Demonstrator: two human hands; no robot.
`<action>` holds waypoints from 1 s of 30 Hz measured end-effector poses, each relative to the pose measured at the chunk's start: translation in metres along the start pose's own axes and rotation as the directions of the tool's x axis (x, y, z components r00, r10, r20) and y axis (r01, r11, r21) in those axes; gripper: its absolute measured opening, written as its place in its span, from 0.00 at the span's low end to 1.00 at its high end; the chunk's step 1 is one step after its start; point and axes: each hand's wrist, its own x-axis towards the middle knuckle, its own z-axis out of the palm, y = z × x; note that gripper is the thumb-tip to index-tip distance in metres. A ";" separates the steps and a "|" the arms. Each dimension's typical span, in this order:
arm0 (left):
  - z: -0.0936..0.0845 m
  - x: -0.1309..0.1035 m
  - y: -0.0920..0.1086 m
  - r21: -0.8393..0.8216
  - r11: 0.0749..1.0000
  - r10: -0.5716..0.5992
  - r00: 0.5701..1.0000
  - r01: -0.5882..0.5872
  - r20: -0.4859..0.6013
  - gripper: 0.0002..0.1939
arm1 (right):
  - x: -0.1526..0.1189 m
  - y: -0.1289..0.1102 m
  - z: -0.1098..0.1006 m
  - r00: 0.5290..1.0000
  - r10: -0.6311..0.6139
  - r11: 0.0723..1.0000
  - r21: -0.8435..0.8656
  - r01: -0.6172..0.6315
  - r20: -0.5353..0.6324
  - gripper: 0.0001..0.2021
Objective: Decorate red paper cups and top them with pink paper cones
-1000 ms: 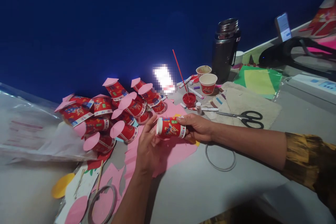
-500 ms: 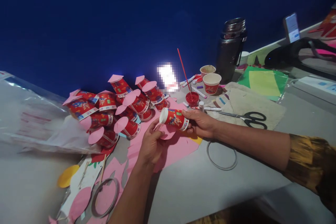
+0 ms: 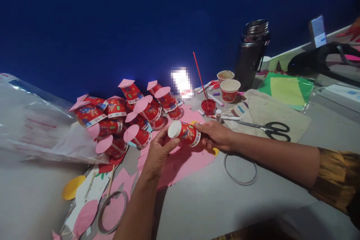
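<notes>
A red printed paper cup [image 3: 189, 135] with a white base lies tilted on its side in the air, its base facing left and toward me. My right hand [image 3: 215, 135] is closed around its rim end. My left hand [image 3: 161, 148] is closed by the base, thumb in front and fingers partly hidden behind the cup. A pink paper piece [image 3: 175, 150] shows below the left thumb, seemingly pinched there; its edge blends with the pink paper sheet [image 3: 194, 161] underneath. To the left stand and lie several similar red cups [image 3: 139, 137] topped with pink paper cones.
Black-handled scissors [image 3: 271, 129] rest on a beige cloth [image 3: 292, 120] at right. Behind are a red paint pot [image 3: 208, 107] with a stick, two paper cups [image 3: 230, 92] and a dark flask [image 3: 251, 54]. Tape rings [image 3: 112, 228], paper scraps and a plastic bag [image 3: 47, 131] lie left.
The cup has turned so its white base faces me more. My left hand has shifted slightly left and closer to the base, and the pink paper piece is now mostly hidden.
</notes>
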 end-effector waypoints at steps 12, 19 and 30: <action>-0.011 -0.003 0.025 0.681 0.725 0.072 0.995 -0.100 0.070 0.24 | -0.009 -0.002 0.001 0.829 -0.560 0.299 -0.934 0.195 -0.006 0.15; -0.019 -0.003 0.020 0.777 0.540 0.581 0.811 -0.324 -0.066 0.30 | -0.005 0.004 -0.001 0.715 -0.695 0.300 -0.872 0.387 0.079 0.09; 0.010 0.000 -0.002 0.684 -0.037 0.672 0.489 -0.728 0.556 0.35 | -0.001 0.003 -0.001 0.745 -0.665 0.375 -0.837 0.399 0.057 0.07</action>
